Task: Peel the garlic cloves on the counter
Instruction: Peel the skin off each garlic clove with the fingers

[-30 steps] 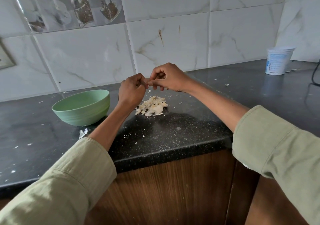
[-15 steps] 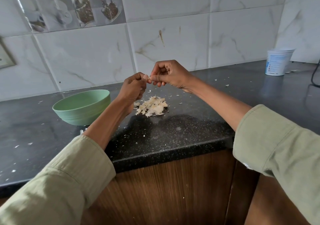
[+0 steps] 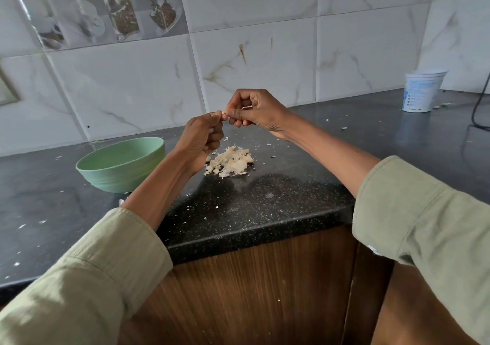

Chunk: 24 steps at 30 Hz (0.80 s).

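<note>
Both hands are raised above the black counter (image 3: 265, 198), fingertips meeting. My left hand (image 3: 202, 139) and my right hand (image 3: 254, 109) pinch a small pale garlic clove (image 3: 224, 112) between them; only its tip shows. A thin strip of skin (image 3: 246, 107) sticks out between the fingers of my right hand. Below the hands lies a pile of garlic peels (image 3: 230, 162) on the counter. A light green bowl (image 3: 122, 164) stands to the left of the pile; its inside is hidden from this angle.
A white plastic tub (image 3: 423, 90) stands at the back right near the tiled wall, with a black cable (image 3: 480, 100) beside it. Small skin flakes are scattered over the counter. The counter's front edge runs above wooden cabinet doors (image 3: 265, 291).
Both hands have lifted a little higher above the pile while still pinching the clove. The pile and the bowl have not moved.
</note>
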{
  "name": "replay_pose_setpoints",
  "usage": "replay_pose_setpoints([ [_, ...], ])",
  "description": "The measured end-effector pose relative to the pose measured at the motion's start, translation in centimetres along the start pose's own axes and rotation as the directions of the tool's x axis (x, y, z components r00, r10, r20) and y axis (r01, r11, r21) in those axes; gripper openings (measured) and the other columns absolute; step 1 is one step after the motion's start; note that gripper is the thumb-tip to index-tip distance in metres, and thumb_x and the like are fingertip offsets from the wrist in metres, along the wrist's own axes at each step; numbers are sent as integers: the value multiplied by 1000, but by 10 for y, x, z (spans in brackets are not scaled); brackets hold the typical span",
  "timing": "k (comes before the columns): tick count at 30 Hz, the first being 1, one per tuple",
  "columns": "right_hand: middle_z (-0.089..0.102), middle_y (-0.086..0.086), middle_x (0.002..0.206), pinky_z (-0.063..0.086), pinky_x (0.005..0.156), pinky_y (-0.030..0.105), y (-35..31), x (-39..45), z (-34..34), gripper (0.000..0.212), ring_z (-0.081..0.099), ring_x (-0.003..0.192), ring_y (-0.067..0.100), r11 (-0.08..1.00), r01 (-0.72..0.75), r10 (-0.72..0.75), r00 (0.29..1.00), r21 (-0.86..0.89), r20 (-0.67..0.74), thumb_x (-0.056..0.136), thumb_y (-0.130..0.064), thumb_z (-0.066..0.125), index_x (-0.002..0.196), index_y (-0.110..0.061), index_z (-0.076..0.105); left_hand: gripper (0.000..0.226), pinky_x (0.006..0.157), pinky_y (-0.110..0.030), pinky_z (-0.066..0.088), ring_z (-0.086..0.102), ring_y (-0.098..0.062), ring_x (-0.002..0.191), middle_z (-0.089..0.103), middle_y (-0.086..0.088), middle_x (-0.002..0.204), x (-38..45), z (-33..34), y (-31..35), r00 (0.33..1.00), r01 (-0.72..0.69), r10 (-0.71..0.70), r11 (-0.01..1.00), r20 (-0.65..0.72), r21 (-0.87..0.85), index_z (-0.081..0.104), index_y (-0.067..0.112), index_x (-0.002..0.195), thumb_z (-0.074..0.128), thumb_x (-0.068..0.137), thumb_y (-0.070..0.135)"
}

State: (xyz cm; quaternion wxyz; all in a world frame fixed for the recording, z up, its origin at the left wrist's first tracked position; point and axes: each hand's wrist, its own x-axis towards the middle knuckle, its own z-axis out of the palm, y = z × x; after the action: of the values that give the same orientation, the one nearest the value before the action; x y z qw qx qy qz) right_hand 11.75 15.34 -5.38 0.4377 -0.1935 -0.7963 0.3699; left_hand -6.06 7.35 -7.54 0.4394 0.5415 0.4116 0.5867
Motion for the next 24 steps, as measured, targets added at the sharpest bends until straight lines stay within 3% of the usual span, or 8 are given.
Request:
replay_pose_setpoints([
  [4,75,19,89,53,65,22,-1,1,2,6,66,72,15,990,-68,69,998,123,-4,95,-7,75,97,-6,70,24,44,-19,20,20,-7,53,29,8,66,-1,2,1,1000,-17,17,1000,-20,12,54,22,85,57,109,26],
  [6,73,12,83,54,65,20,-1,1,2,6,65,71,13,978,-103,104,995,183,2,95,-7,75,98,-7,70,19,45,-19,22,22,-8,52,31,10,64,0,2,1,995,-61,67,995,-76,77,53,22,91,64,105,29],
  [10,72,7,82,55,67,18,-4,-2,0,4,64,72,11,940,-200,194,980,277,52,96,-9,74,98,-9,70,14,48,-22,21,23,-10,54,38,6,65,-1,0,3,966,-223,244,954,-85,202,67,18,113,69,103,28],
  [17,70,5,83,55,65,16,-7,-1,-3,1,63,73,10,869,-283,258,959,406,115,99,-9,70,99,-9,69,20,52,-19,29,21,-12,54,26,-4,62,-2,1,7,904,-386,424,868,-61,313,79,18,115,75,98,28],
  [19,70,5,83,55,65,16,-6,-1,-3,1,64,72,9,861,-289,264,957,418,116,99,-9,70,99,-9,69,19,61,-17,38,24,-10,54,27,-1,60,-3,2,8,888,-394,450,850,-93,350,80,17,113,77,97,27],
  [22,71,5,82,55,65,16,-5,0,-2,1,64,72,9,856,-293,272,956,425,110,98,-8,70,99,-9,69,18,86,-23,46,30,-9,57,30,8,55,-5,4,9,870,-398,477,829,-126,393,81,15,108,79,95,27],
  [24,71,5,82,55,65,16,-5,0,-2,3,65,71,9,855,-296,279,955,425,103,98,-8,70,100,-8,69,18,90,-18,47,31,-5,54,31,13,52,-6,6,10,863,-393,484,823,-144,411,79,11,107,79,95,25],
])
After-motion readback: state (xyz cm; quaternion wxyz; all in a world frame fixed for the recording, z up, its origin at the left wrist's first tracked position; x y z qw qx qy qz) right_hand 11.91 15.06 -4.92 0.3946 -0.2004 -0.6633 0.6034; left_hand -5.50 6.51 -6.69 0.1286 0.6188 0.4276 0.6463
